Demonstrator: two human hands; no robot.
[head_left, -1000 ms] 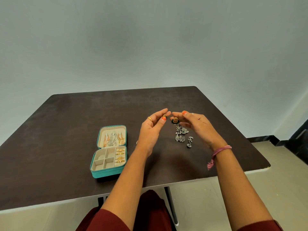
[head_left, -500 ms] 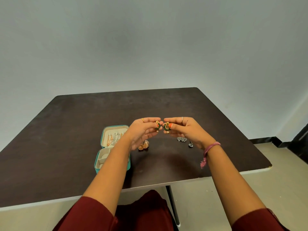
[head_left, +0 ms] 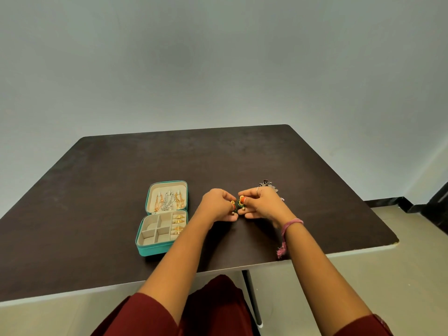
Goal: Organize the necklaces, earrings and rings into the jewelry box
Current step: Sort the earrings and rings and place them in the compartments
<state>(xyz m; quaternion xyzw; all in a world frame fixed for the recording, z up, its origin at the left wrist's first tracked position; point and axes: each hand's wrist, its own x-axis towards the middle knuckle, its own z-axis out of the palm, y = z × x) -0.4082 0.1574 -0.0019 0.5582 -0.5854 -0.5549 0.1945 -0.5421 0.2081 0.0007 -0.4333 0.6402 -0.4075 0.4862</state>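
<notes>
Both hands, left point(head_left: 218, 207) and right point(head_left: 263, 204), each pinch a green earring point(head_left: 241, 203); next, probably carry them to the jewelry box point(head_left: 162, 219) at nine o'clock.

On my dark table point(head_left: 109, 190) lie the open teal jewelry box point(head_left: 155, 248) and silver earrings point(head_left: 266, 183) beyond my right hand point(head_left: 263, 203).

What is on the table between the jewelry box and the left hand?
Nothing: in the head view only bare dark table shows between the jewelry box and the left hand, which pinches a green earring.
</notes>
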